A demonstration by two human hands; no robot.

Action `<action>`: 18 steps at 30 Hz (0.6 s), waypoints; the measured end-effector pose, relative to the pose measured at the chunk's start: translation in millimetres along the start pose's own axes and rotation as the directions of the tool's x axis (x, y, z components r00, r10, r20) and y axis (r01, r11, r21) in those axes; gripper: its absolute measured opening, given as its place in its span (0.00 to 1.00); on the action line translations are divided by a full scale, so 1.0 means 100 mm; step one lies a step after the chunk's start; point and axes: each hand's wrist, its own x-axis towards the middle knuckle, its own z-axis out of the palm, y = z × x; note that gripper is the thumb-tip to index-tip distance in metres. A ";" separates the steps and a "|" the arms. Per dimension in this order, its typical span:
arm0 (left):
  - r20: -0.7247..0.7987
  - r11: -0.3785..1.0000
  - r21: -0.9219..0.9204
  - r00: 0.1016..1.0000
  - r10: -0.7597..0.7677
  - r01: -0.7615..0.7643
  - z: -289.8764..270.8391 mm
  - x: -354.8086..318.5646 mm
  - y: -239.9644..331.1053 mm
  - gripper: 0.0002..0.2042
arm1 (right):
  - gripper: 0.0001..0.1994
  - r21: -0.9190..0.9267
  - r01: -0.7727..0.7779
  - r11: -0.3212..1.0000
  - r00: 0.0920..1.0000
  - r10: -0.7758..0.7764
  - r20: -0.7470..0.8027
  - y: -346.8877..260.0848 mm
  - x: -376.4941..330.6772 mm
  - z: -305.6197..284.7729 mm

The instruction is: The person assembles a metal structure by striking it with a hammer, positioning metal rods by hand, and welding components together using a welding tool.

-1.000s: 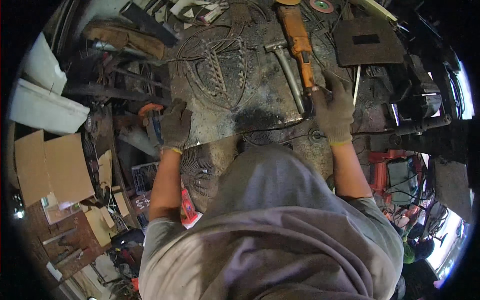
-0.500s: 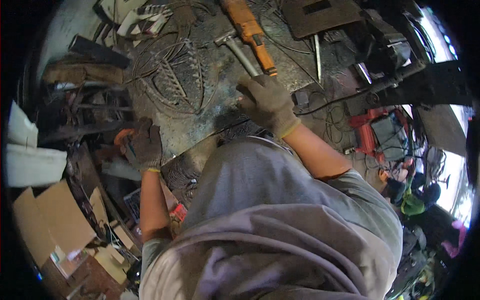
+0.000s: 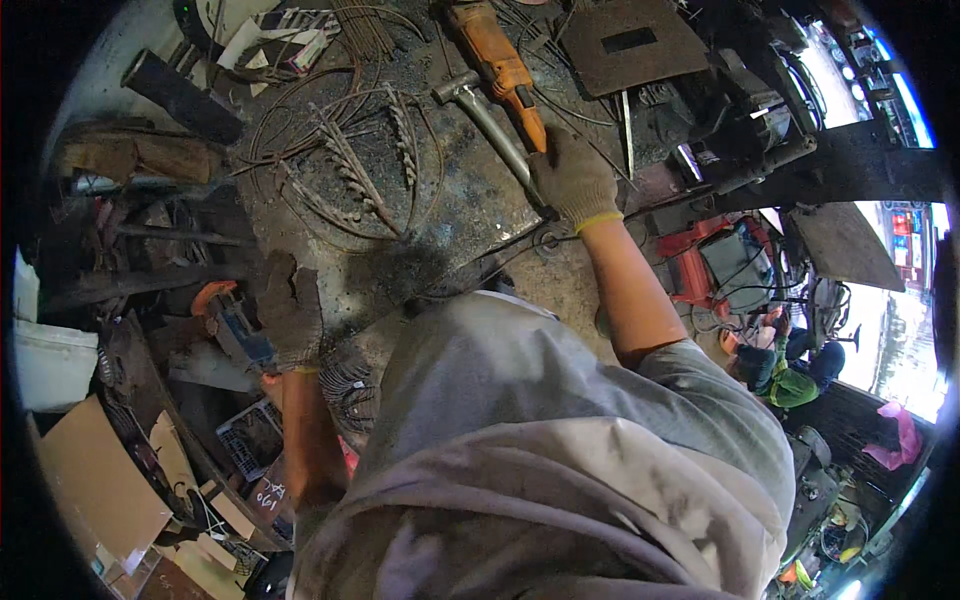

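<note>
My right hand (image 3: 572, 180), in a grey glove with a yellow cuff, lies curled over the end of a steel hammer's (image 3: 485, 120) handle on the dark metal worktable (image 3: 470, 215). An orange angle grinder (image 3: 497, 62) lies just beyond the hammer, parallel to it. My left hand (image 3: 290, 315), also gloved, rests at the table's near left edge with loose fingers and holds nothing. A blue and orange tool (image 3: 228, 322) sits just left of it. A wrought-iron ornament (image 3: 350, 170) with wheat-shaped leaves and curved rods lies on the table between my hands.
A rusty plate (image 3: 630, 40) with a slot lies at the far right of the table. A red machine (image 3: 700, 262) stands on the floor to the right, with a seated person (image 3: 785, 365) beyond it. Cardboard (image 3: 90, 490), a white bucket (image 3: 45, 360) and scrap crowd the left.
The view has swung and tilted, so the table now sits higher and further left. My right hand stays at the hammer handle's end. My left hand stays by the table's edge.
</note>
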 end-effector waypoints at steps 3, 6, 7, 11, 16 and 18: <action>0.022 0.993 -0.079 0.996 -0.088 0.089 0.00 -0.03 0.01 0.23 | 0.23 -0.014 0.047 0.999 0.998 -0.048 -0.052 -0.02 0.00 -0.07; 0.070 0.993 -0.077 0.994 -0.085 0.090 -0.04 0.00 -0.06 0.24 | 0.20 0.016 0.005 1.000 0.999 -0.006 0.054 0.02 0.31 -0.23; 0.026 0.996 -0.081 0.999 -0.031 0.033 -0.01 -0.02 -0.16 0.23 | 0.20 0.024 -0.001 1.000 0.999 0.000 0.044 0.05 0.54 -0.25; 0.044 1.000 -0.017 0.999 -0.002 0.003 -0.11 0.05 0.08 0.20 | 0.19 -0.175 0.095 0.980 0.988 -0.114 -0.104 0.29 1.52 -0.02; 0.026 0.998 0.055 1.000 0.016 -0.017 -0.11 0.09 0.08 0.18 | 0.16 -0.364 0.075 0.928 0.997 -0.065 0.041 0.28 2.04 0.26; 0.015 1.000 0.017 1.000 -0.010 0.009 -0.14 0.05 0.03 0.18 | 0.16 -0.340 0.071 0.938 0.989 -0.022 0.146 0.01 1.99 0.16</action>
